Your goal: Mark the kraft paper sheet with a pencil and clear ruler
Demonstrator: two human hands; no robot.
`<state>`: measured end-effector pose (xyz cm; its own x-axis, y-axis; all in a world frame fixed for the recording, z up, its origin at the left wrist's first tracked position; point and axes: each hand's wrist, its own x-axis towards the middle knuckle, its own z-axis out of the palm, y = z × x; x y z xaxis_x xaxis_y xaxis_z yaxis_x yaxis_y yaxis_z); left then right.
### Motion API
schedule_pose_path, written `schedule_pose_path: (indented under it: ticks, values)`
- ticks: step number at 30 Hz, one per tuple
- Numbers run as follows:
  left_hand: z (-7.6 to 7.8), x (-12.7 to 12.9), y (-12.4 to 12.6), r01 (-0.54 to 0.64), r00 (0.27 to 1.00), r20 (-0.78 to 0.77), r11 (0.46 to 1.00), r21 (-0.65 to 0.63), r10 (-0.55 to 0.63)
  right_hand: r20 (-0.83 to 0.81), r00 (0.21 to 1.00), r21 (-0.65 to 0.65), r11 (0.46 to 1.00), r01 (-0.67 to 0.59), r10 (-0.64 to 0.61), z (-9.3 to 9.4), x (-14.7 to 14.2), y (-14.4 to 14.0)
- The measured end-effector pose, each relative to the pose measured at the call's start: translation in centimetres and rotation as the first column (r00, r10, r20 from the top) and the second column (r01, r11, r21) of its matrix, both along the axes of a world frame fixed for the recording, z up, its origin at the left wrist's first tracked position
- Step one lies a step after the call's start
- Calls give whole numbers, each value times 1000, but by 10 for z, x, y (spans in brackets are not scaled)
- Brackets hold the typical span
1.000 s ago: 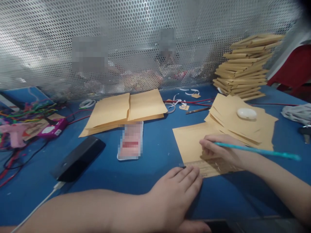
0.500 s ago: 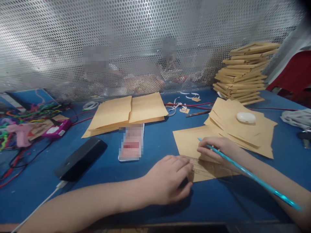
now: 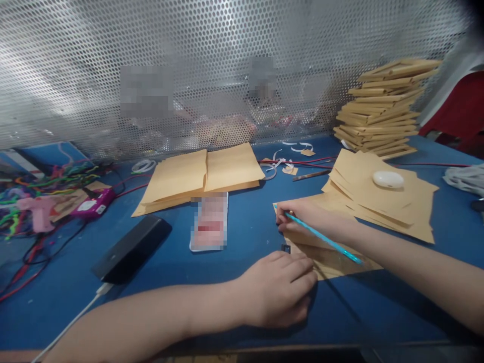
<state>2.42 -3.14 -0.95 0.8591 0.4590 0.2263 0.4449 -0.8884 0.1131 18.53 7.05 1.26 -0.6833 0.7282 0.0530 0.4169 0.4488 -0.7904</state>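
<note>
My right hand grips a shiny teal pencil, its tip at the upper left corner of a tan paper sheet. Just below, my left hand lies palm down with curled fingers at the sheet's lower left edge. What sits under those fingers is hidden. A small black piece shows right above the knuckles. Across the sheet's lower part lies what looks like a clear strip, hard to make out.
Tan sheets bear a white case at right. Behind stands a tall stack of folded tan pieces. Leftward are more tan sheets, a phone, a black box-like device with a white cable, and a pink glue gun.
My right hand has moved left with the pencil, to the sheet's corner. My left hand has slid slightly right and its fingers are more curled. The black piece now shows.
</note>
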Motion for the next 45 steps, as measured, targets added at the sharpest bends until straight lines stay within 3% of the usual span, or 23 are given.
schedule_pose_path:
  ticks: [10, 19, 23, 26, 31, 40, 45]
  values:
    - [-3, -1, 2, -2, 1000, 1, 1000, 27, 2, 135, 990, 29, 998, -47, 42, 10, -8, 2]
    - [-3, 0, 1, -2, 1000, 28, 999, 37, 1, 112, 994, 39, 999, 6, -11, 6, -4, -3]
    - [-3, -1, 1, 11, 999, 37, 999, 30, -12, 53, 993, 11, 995, 103, -103, 9, 3, 10]
    - [-3, -1, 1, 12, 999, 45, 1000, 26, -13, -14, 968, 49, 966, 253, -252, 10, 12, 26]
    - [-4, -2, 2, 10, 999, 40, 999, 35, -12, -140, 885, 167, 871, 462, -443, 9, 34, 51]
    - [-7, -1, 1, -13, 999, 42, 1000, 27, 12, -311, 823, 312, 767, 561, -475, 1, 54, 70]
    - [-3, -4, 4, -65, 998, 24, 998, -24, 66, -222, 832, 339, 760, 554, -508, 16, 59, 55]
